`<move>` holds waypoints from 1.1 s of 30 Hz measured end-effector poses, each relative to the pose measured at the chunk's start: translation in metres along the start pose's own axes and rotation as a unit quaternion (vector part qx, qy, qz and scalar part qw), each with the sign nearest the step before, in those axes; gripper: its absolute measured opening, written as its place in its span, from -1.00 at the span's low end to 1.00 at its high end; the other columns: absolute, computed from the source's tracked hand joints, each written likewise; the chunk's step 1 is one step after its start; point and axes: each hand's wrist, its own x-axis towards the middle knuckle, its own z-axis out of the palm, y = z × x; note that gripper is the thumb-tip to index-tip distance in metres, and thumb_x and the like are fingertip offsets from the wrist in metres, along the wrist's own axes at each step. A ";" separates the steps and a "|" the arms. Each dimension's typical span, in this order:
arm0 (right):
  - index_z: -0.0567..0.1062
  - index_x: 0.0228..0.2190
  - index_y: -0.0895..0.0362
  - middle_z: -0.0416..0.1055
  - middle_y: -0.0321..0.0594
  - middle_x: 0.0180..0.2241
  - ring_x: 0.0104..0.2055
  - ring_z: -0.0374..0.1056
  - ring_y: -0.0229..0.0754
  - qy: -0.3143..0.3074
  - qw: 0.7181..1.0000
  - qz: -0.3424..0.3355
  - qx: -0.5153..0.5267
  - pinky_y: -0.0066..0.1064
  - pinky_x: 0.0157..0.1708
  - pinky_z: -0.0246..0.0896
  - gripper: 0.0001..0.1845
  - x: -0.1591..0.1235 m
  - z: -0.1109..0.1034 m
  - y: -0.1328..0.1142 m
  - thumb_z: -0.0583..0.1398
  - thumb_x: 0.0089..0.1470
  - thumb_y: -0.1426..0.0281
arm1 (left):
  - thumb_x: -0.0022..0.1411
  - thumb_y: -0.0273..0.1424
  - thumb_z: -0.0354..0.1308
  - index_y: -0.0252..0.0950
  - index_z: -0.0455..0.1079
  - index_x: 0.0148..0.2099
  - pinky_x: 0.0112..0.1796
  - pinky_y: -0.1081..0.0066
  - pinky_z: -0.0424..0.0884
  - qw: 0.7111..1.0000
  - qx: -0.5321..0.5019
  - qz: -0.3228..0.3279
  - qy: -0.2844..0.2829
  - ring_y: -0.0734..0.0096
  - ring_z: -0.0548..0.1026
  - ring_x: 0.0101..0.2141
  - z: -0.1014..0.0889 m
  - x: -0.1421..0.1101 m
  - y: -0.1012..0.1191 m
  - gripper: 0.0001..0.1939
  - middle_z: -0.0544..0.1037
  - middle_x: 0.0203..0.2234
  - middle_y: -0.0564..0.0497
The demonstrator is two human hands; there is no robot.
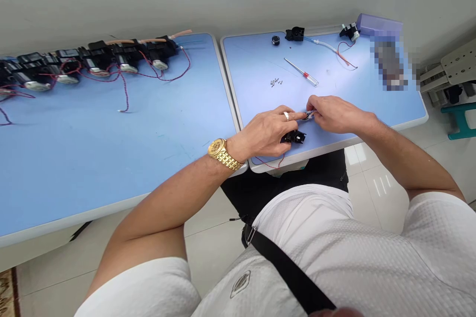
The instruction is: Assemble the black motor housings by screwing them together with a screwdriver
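Note:
My left hand (269, 131), with a ring and a gold watch, is closed around a black plastic motor assembly (297, 137) near the front edge of the right table. Its index finger stretches out to a small part with a pale tube (308, 115). The fingertips of my right hand (334, 113) pinch that tube from the right side; the exact join is partly hidden by fingers. Beneath my left hand a thin red wire (277, 165) trails over the table edge.
Beyond my hands lie small screws (275, 82) and a screwdriver (303, 73). Farther back are a black round part (275, 40), a black housing (295, 34) with tubing, another motor (350, 32) and a purple box (379, 25). Several wired assemblies (98, 59) line the left table (167, 123).

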 end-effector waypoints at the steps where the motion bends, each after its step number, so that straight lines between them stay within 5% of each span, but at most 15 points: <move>1: 0.51 0.10 0.12 0.67 0.08 0.01 -0.02 0.54 0.13 0.000 1.000 0.001 -0.004 -0.20 -0.18 0.25 -0.66 0.000 0.000 -0.001 0.14 0.34 0.48 | 0.23 -0.52 0.20 -0.26 0.58 -0.05 -0.15 0.11 0.72 1.000 0.000 0.000 0.000 -0.07 0.57 0.29 0.000 0.000 0.000 -0.75 0.54 0.46 -0.07; 19: 0.47 0.06 0.08 0.64 -0.06 -0.09 -0.10 0.52 0.06 -0.009 1.000 -0.016 0.010 -0.24 -0.22 0.20 -0.67 -0.004 0.000 0.000 0.28 0.34 0.24 | 0.20 -0.55 0.23 -0.26 0.57 -0.09 -0.13 0.06 0.72 1.000 -0.009 0.006 0.004 -0.11 0.59 0.28 -0.001 -0.001 0.000 -0.77 0.58 0.42 -0.15; 28: 0.51 0.12 0.07 0.66 -0.07 -0.07 -0.08 0.54 0.03 0.005 0.998 -0.022 0.065 -0.26 -0.16 0.24 -0.60 -0.005 0.005 0.008 0.12 0.52 0.07 | 0.20 -0.55 0.23 -0.25 0.57 -0.13 -0.15 0.07 0.72 1.000 -0.002 0.004 0.009 -0.09 0.60 0.26 -0.001 0.000 0.001 -0.79 0.63 0.37 -0.14; 33: 0.52 0.11 0.07 0.67 -0.09 -0.05 -0.07 0.54 0.02 0.013 0.998 -0.024 0.058 -0.27 -0.16 0.24 -0.69 -0.003 0.007 0.010 0.15 0.50 0.19 | 0.19 -0.56 0.21 -0.25 0.57 -0.11 -0.17 0.07 0.71 1.000 -0.003 0.003 0.006 -0.10 0.60 0.27 -0.002 0.000 0.001 -0.76 0.60 0.39 -0.13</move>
